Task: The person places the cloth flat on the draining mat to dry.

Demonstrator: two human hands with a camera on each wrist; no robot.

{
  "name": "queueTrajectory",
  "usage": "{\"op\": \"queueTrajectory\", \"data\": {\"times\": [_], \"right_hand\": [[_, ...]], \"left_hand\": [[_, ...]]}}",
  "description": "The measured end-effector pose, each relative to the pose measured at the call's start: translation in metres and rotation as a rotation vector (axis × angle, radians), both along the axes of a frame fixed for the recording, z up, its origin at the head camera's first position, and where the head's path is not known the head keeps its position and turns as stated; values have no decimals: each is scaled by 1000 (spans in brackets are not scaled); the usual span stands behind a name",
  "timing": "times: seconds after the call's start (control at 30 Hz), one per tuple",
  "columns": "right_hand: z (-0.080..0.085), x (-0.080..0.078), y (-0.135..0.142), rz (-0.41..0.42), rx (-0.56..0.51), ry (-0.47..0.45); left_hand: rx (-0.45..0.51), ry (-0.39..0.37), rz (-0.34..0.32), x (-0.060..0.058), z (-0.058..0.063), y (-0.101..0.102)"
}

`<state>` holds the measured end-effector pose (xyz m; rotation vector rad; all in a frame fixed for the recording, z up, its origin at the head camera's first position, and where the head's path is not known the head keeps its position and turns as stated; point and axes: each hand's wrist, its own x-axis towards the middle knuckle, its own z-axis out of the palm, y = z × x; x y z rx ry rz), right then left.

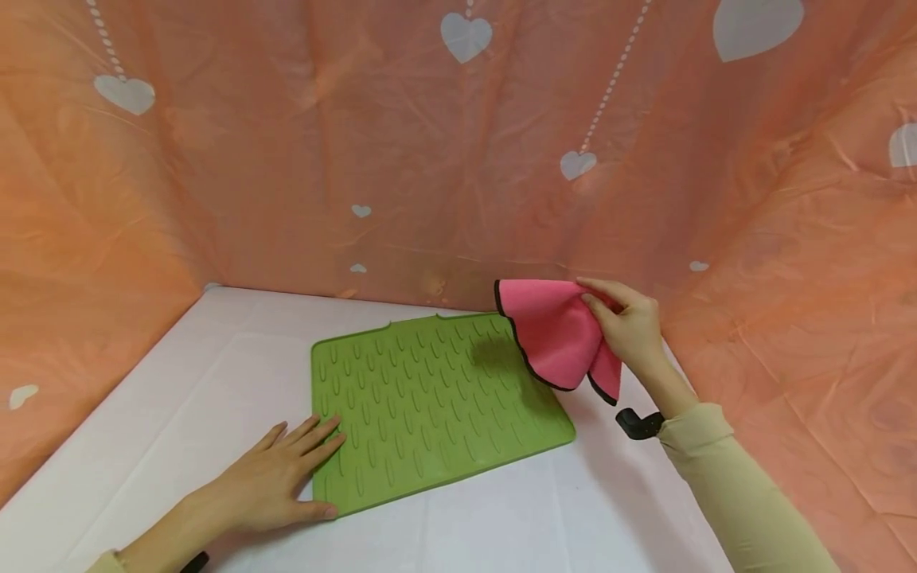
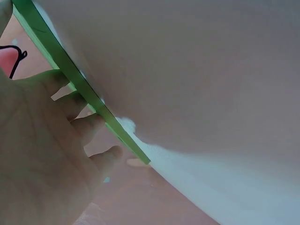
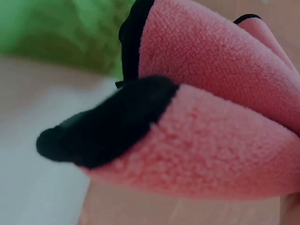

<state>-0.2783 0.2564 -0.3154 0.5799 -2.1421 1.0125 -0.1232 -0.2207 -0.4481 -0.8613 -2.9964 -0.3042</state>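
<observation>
A pink cloth (image 1: 548,330) with black edging hangs from my right hand (image 1: 630,326), which pinches it near the top between thumb and fingers. The cloth hangs in folds over the right rear part of a green ridged mat (image 1: 430,406); its fuzzy pile fills much of the right wrist view (image 3: 220,140). My left hand (image 1: 275,477) rests at the mat's left edge, fingers spread and straight over the surface, thumb at the near left corner. In the left wrist view the fingers reach across the mat's green edge (image 2: 70,65).
The mat lies at an angle on a white-covered table (image 1: 501,517). Orange curtains (image 1: 401,159) with white hearts stand behind and at both sides. A black strap device (image 1: 637,424) is on the right wrist.
</observation>
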Motion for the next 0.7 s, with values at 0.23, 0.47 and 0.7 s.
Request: {"op": "queueTrajectory", "data": {"times": [0.23, 0.47, 0.7], "right_hand": [[4, 0, -52, 174, 30, 29], [-2, 0, -97, 311, 37, 2], [-22, 0, -129, 409, 57, -58]], "left_hand": [[-9, -8, 0, -1, -1, -1], [-11, -19, -4, -1, 2, -1], [-22, -25, -4, -1, 3, 0]]}}
